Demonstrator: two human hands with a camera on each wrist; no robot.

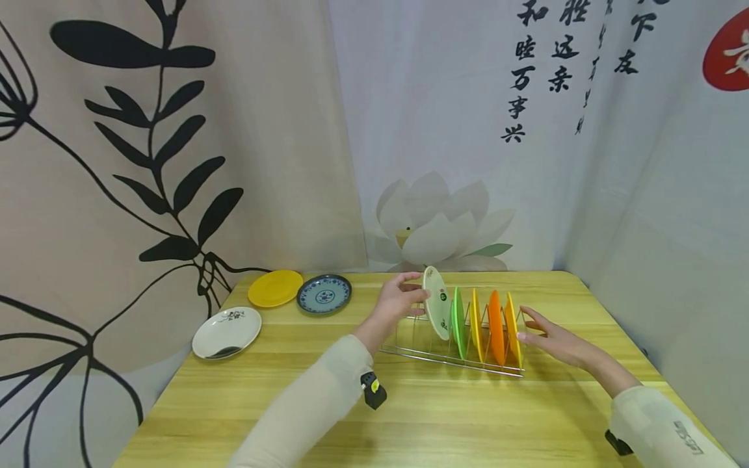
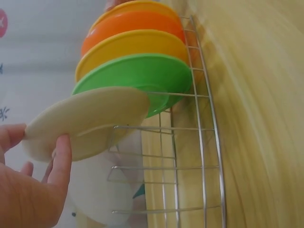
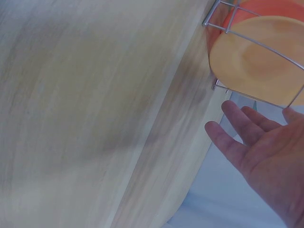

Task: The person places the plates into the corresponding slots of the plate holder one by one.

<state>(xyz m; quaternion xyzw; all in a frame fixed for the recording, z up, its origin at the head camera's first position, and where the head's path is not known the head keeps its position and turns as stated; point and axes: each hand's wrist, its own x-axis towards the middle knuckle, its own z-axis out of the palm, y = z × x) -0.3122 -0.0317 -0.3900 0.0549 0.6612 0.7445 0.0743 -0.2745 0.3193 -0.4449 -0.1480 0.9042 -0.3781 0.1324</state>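
A wire dish rack (image 1: 433, 354) (image 2: 199, 142) stands on the wooden table (image 1: 445, 416). Upright in it are a green plate (image 1: 458, 322) (image 2: 142, 76), a yellow plate (image 1: 476, 324), an orange plate (image 1: 497, 326) (image 3: 266, 9) and another yellow plate (image 1: 512, 328) (image 3: 256, 61). My left hand (image 1: 400, 300) (image 2: 28, 185) grips a cream plate with a green print (image 1: 437, 302) (image 2: 85, 123) by its rim, tilted in the slot beside the green plate. My right hand (image 1: 552, 338) (image 3: 261, 147) hovers open, fingers straight, just right of the rack's end.
At the table's far left lie a yellow plate (image 1: 275, 288), a blue patterned plate (image 1: 324, 294) and a white plate with dark leaf print (image 1: 227, 332). Printed curtains hang close behind and to the right. The table's front half is bare wood.
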